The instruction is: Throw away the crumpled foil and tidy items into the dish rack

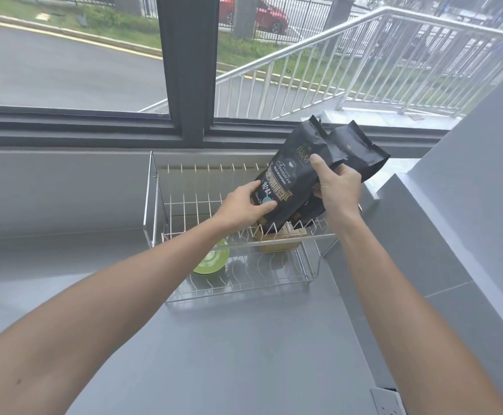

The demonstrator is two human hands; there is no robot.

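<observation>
A two-tier wire dish rack point(154, 205) stands on the grey counter below the window. Over its upper tier I hold two black coffee bags. My left hand point(245, 203) grips the lower part of the front black coffee bag point(292, 175), which has gold and white print. My right hand point(338, 187) holds both bags from the right, thumb on the front one; the second black bag point(361, 151) leans behind it. The bags' lower ends touch the upper tier's wires. No crumpled foil is in view.
A green plate point(211, 260) lies on the rack's lower tier, and a tan wooden block point(280, 239) stands to its right under the bags. A grey wall ledge point(424, 205) rises at right. A white wall socket point(389, 401) sits at the counter's near right.
</observation>
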